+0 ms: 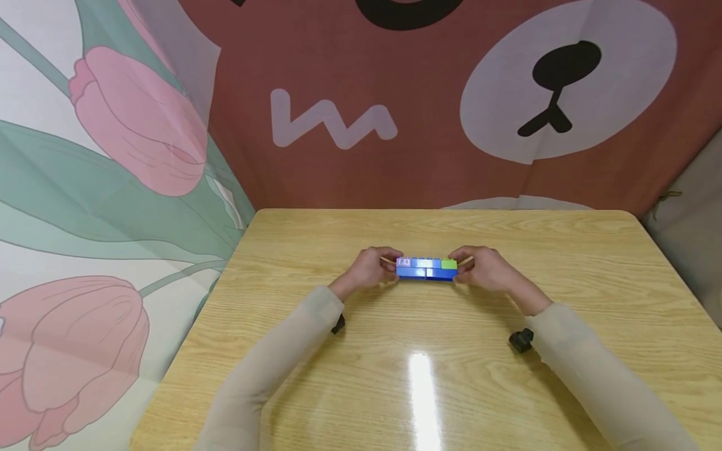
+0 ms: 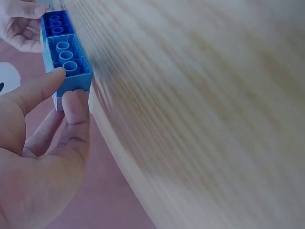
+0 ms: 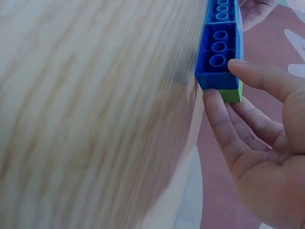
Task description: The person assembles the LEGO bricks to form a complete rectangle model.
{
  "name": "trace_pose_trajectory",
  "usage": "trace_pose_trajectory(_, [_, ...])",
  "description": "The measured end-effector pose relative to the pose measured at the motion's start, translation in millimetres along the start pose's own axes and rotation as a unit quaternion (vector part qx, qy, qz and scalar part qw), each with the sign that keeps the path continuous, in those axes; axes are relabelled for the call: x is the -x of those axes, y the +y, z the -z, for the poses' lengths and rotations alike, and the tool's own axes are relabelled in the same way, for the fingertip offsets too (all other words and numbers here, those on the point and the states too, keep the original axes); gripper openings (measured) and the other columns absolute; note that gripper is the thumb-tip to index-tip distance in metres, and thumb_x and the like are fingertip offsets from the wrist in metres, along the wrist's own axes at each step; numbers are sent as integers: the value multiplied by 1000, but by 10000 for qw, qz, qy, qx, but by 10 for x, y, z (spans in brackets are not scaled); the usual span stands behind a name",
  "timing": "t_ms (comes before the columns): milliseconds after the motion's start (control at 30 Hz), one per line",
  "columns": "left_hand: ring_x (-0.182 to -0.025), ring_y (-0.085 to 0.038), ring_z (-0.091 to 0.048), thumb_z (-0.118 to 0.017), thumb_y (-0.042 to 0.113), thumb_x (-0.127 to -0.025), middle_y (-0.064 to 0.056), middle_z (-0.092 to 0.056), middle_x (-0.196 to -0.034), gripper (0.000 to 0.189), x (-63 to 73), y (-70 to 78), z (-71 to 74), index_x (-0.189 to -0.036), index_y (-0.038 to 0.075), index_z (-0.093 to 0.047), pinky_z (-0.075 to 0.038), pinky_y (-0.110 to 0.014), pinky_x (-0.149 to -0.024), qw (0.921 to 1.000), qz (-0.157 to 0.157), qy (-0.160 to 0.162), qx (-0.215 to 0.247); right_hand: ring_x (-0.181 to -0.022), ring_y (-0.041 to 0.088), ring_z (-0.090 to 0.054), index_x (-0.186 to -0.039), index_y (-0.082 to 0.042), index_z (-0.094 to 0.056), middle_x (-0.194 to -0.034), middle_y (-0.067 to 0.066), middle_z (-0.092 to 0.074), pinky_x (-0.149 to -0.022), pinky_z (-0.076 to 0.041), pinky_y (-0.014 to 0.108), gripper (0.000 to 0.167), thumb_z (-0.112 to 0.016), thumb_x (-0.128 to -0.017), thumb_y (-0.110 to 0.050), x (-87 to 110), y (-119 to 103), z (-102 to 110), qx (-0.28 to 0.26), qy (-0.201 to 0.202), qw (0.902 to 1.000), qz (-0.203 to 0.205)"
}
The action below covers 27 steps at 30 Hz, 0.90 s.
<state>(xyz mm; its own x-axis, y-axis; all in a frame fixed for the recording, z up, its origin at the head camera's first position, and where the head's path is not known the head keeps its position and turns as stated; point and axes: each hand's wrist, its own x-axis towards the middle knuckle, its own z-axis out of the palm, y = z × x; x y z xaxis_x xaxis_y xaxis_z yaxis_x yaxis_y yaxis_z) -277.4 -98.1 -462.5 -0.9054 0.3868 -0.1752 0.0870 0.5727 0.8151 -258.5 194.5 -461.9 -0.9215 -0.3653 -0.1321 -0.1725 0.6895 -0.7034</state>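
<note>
A short wall of toy building bricks (image 1: pixel 414 273) is held between both hands above the table. Its lower layer is two blue bricks end to end; on top sit a pinkish-purple printed brick (image 1: pixel 403 262), a lighter blue part (image 1: pixel 425 264) and a green brick (image 1: pixel 449 264). The left hand (image 1: pixel 368 268) grips the left end by thumb and fingers, the right hand (image 1: pixel 486 268) the right end. Hollow undersides with round tubes show in the left wrist view on a blue brick (image 2: pixel 66 56) and in the right wrist view on another blue brick (image 3: pixel 219 50).
The wooden table (image 1: pixel 372 357) has a light glare strip in front. A brown curtain (image 1: pixel 338 175) with a bear face hangs behind the far edge, a tulip-printed curtain (image 1: pixel 169 238) at the left. Small black devices (image 1: pixel 521 340) sit at both wrists.
</note>
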Motion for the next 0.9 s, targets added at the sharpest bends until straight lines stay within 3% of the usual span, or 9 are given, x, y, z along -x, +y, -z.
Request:
trace_pose_trajectory(133, [-99,-18,-69,-76,-1,-85,-9,-68,-122,47,-17,-17,3,-129,12,-66,-58,-29,-80,9999,69,-3,103,-104,27,-69,-134,-5,-60,-125,19,-63,-78,-59,35,48,-76,-89,-15,-10,4,12,57,-41,10000,23])
trace_pose_trajectory(300, [-102,-18,-71,-75,2,-87,-7,-69,-125,45,-31,-36,17,-130,14,-66,-59,-30,-82,9999,74,-4,-152,-100,25,-70,-134,-4,-60,-122,19,-66,-79,-59,36,48,-74,-90,-16,-22,6,18,111,-86,9999,19])
trace_pose_trajectory(667, [-106,-18,-70,-76,11,-89,-6,-70,-123,43,-23,-56,43,-130,15,-66,-58,-29,-84,9978,-186,20,-628,-101,25,-70,-138,-4,-58,-125,20,-65,-78,-59,35,48,-71,-93,-16,-25,28,18,80,-175,9998,13])
trace_pose_trajectory(900, [-107,-20,-68,-66,12,-96,-5,-71,-122,36,15,-49,113,-132,12,-65,-58,-29,-82,9975,-229,42,-663,-109,32,-68,-135,-7,-60,-128,20,-65,-77,-59,35,41,-67,-95,-17,2,22,62,46,-56,9999,71])
